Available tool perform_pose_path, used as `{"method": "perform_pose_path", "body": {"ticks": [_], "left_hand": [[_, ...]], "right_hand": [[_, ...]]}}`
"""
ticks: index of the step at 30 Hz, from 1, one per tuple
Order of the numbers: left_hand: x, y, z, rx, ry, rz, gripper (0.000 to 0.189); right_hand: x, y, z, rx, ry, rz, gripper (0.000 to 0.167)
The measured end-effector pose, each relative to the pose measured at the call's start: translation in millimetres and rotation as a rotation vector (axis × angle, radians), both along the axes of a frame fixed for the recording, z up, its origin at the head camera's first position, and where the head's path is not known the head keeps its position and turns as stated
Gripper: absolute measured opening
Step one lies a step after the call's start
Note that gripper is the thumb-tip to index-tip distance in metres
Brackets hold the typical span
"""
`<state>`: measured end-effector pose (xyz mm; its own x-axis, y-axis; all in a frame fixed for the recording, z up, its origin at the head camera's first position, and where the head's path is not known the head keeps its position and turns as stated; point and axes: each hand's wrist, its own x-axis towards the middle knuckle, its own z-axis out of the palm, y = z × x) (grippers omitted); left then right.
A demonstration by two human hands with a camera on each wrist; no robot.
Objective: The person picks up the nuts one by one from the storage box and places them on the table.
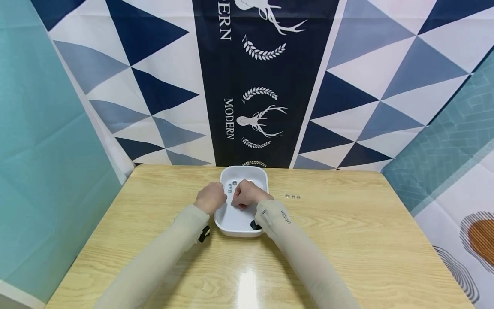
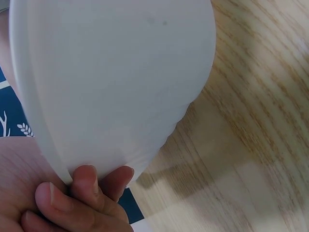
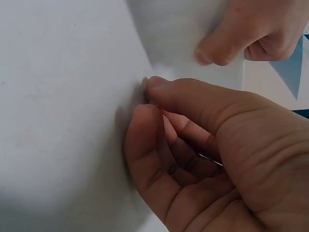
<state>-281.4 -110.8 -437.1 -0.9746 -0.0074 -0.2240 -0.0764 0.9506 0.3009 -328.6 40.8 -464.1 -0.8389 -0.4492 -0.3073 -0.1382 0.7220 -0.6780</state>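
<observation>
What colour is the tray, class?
The tray is white; the head view shows it best.

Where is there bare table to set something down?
Bare wooden table lies left of the left hand, to the table's left edge, and right of the three metal parts, to its right edge. The white tray's far half is crowded with the right hand and loose parts.

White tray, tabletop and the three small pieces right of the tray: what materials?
White tray: probably plastic, smooth satin; even colour, soft shading.
Tabletop: wood or wood-look laminate, glossy; grain and bright reflection.
Small pieces: possibly metal, shiny; they glint, but too small to be sure.
</observation>
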Motion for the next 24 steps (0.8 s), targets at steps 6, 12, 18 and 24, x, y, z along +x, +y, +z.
{"method": "perform_pose_path", "body": {"ticks": [6,12,18,24], "left_hand": [[0.7,-0.2,0.6,-0.003,0.003,0.003,0.022],[-0.4,-0.6,-1.3,-0.011,0.003,0.0,0.022],[-1.0,-0.2,-2.7,-0.013,0.012,-0.004,0.021],[-0.2,-0.5,-1.5,-0.011,-0.004,0.004,0.021]], "right_hand": [[1.8,-1.2,1.2,0.009,0.002,0.006,0.012],[1.5,-0.8,2.3,0.018,0.009,0.001,0.012],[0.1,0.8,5.0,-0.002,0.015,-0.004,0.009],[-1.8,1.4,8.8,-0.001,0.047,0.015,0.01]]}}
